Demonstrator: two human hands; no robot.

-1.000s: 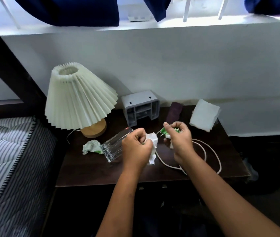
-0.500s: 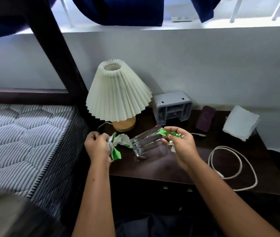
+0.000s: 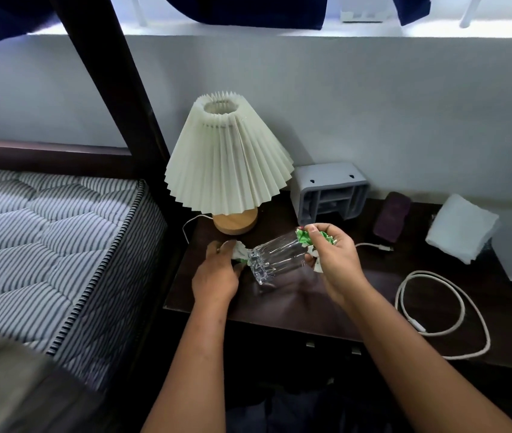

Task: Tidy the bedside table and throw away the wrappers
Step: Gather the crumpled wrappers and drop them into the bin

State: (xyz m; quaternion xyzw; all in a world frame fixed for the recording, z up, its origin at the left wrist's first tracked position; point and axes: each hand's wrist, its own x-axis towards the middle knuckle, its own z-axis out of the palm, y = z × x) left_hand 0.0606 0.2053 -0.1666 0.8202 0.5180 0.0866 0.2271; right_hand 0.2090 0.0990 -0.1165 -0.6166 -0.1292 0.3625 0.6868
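On the dark bedside table [image 3: 326, 314] a clear ribbed glass [image 3: 275, 256] lies on its side. My left hand [image 3: 217, 273] is closed around crumpled white and green wrappers [image 3: 239, 250] right at the glass's base. My right hand [image 3: 332, 260] grips another crumpled green and white wrapper [image 3: 306, 237] at the glass's mouth end. Both hands touch or nearly touch the glass; I cannot tell if either grips it.
A pleated cream lamp [image 3: 228, 160] stands at the back left. Behind the glass sit a grey plastic holder [image 3: 329, 192], a dark purple case [image 3: 392, 217] and a folded white cloth [image 3: 460, 228]. A white cable [image 3: 435, 310] coils at right. The striped mattress [image 3: 45, 242] borders the left.
My left hand moved left past the glass and closed on the wrapper lying beside the lamp. My right hand with its wrapper came to the glass's mouth. The view swung left.
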